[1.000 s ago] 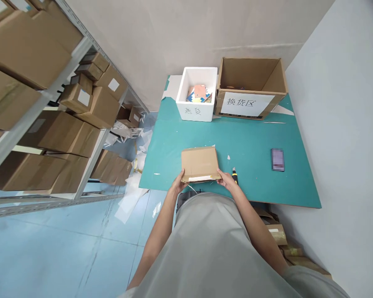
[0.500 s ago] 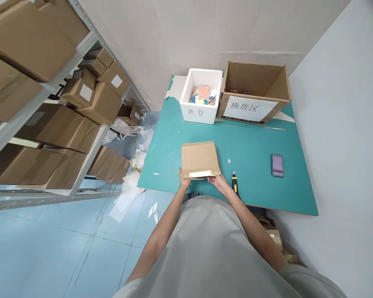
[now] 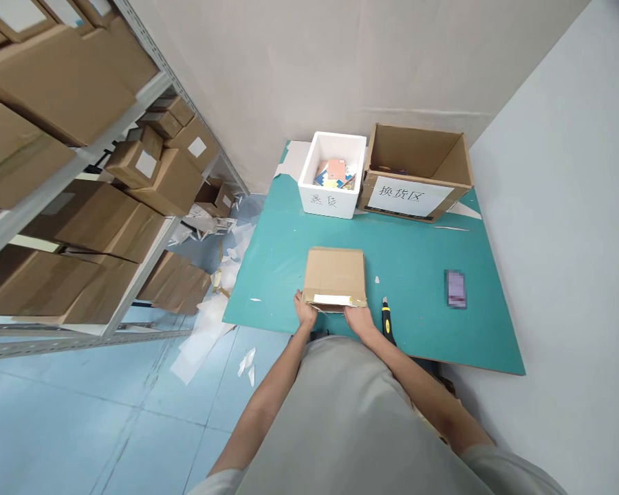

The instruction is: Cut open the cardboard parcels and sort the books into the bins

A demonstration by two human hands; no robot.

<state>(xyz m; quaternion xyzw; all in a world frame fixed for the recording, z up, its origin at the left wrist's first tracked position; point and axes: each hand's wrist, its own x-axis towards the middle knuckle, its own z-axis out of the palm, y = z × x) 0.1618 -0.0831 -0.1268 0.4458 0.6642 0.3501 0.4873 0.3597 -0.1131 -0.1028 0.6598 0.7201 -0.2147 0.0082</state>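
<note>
Smooth green table [image 3: 273,261], a flat cardboard carton [image 3: 335,272] over its near side, left hand [image 3: 306,311] and right hand [image 3: 360,320] apart along the carton.

Beyond the hands: a deep cardboard box [image 3: 411,197], a boxy white tub [image 3: 326,203]. The carton's labelled edge faces the person, long axis unclear; left clamped on its corner, right's fingers hidden, grip unclear. Black-and-yellow cutter [image 3: 386,322] just right.

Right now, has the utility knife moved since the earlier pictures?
No: the utility knife keeps its place relative to the white scrap on the green table; the view shifted.
</note>
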